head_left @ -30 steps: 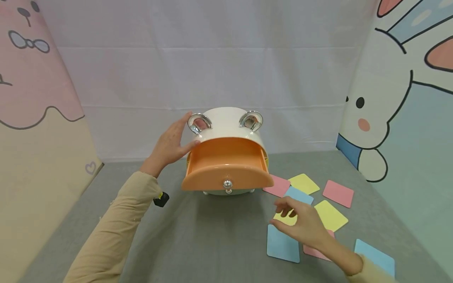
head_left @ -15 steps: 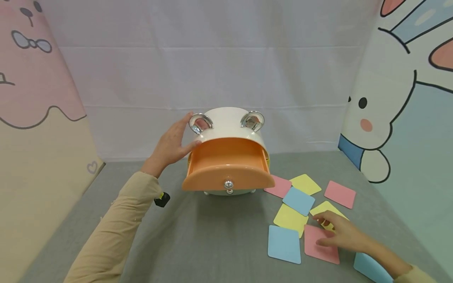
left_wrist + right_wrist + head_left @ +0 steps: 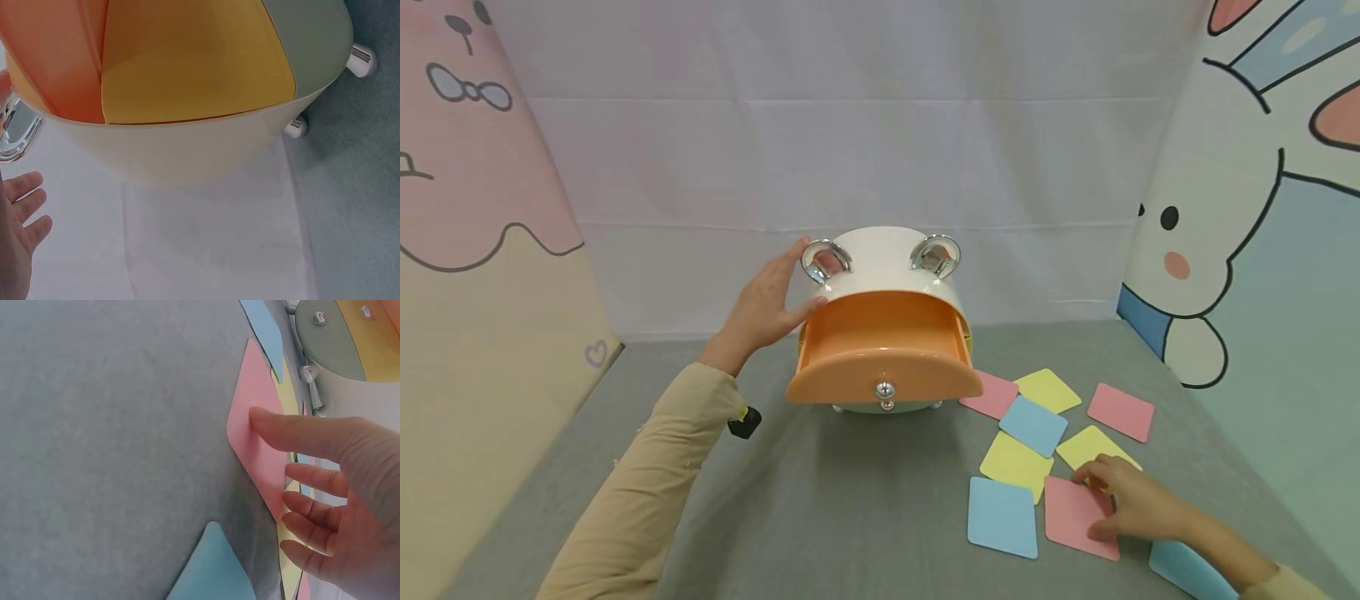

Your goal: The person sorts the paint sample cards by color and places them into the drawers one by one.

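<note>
- The background is filled by a white cloth (image 3: 880, 158), flanked by printed panels: pink and cream on the left, and on the right a rabbit panel (image 3: 1292, 275).
- Everything is carried by a grey worktop (image 3: 827, 517).
- A rounded white drawer unit (image 3: 880, 254) is set upright on small feet near the middle; a yellow front (image 3: 200, 62) and a grey-green front (image 3: 319, 44) are shown side by side in the left wrist view.
- The orange drawer (image 3: 842, 379) of the unit is pulled out, and its inside is exposed.
- The left hand (image 3: 763, 304) is laid against the unit's left side, thumb and fingers spread wide, the thumb placed at the edge of the drawer opening.
- The right hand (image 3: 1146, 504) is held over a pink card (image 3: 1063, 508), its thumb and loosely bent fingers parted by a wide gap; whether the thumb is pressed onto the card cannot be told.
- That pink card is placed right of the unit, towards the near edge, between a blue card (image 3: 1002, 518) and the right hand; a yellow card (image 3: 1093, 442) is seen beyond the fingertips.
- Another blue card (image 3: 1187, 571) is partly covered by the right forearm.
- Chrome ears (image 3: 936, 255) are mounted on the unit's top.
- A round silver knob (image 3: 885, 390) is fixed to the orange drawer.
</note>
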{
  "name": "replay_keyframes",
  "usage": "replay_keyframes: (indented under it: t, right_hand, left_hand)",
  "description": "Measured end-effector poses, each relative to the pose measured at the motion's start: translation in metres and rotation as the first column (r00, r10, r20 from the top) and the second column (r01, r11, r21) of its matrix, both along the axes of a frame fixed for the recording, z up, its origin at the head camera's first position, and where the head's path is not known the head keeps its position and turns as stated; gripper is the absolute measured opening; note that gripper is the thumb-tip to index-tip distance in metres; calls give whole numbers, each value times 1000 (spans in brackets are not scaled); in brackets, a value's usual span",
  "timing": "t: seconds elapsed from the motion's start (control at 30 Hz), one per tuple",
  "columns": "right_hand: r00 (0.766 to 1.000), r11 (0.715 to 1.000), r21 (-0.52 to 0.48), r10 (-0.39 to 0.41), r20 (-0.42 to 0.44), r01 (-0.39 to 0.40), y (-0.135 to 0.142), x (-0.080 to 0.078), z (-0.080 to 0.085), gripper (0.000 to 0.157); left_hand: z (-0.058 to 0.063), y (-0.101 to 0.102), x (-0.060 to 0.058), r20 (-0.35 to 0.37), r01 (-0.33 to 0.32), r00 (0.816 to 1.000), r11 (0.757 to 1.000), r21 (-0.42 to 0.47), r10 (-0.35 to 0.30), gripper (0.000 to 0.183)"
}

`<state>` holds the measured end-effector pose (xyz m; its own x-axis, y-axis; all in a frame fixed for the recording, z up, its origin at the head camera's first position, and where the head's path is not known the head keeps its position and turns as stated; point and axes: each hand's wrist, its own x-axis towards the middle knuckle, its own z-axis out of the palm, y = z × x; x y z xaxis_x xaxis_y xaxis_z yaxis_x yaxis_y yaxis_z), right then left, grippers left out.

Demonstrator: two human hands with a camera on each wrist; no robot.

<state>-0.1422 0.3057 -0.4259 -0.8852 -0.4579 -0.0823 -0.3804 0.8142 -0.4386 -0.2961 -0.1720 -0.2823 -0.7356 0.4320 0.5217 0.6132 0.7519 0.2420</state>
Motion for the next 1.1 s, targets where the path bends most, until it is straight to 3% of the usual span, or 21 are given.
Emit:
replay_keyframes:
  t: [0.33, 0.43, 0.6, 0.77, 0.97, 1.1]
  right_hand:
    - [994, 994, -109, -12, 106, 24, 3, -7, -1, 49]
    - [990, 978, -208, 49, 135, -20, 6, -11, 0, 40]
    - [969, 920, -358, 217, 118, -162, 13, -19, 6, 20]
    - [944, 892, -406, 284, 165, -198, 17, -25, 19, 22]
    - [943, 900, -394, 275, 186, -185, 16, -36, 41, 26]
    - [956, 923, -358, 218, 195, -138, 11, -44, 67, 27]
  left_hand:
    - [2, 1, 2, 8, 4, 1000, 1000, -1, -4, 81]
    - [2, 1, 2, 8, 1, 1000, 1000, -4, -1, 81]
    - [3, 0, 3, 8, 0, 1000, 1000, -7, 0, 81]
    - [3, 0, 3, 10, -3, 1000, 1000, -11, 3, 80]
    - [3, 1, 3, 17, -12, 1000, 1000, -13, 13, 80]
    - [3, 1, 3, 17, -12, 1000, 1000, -12, 12, 80]
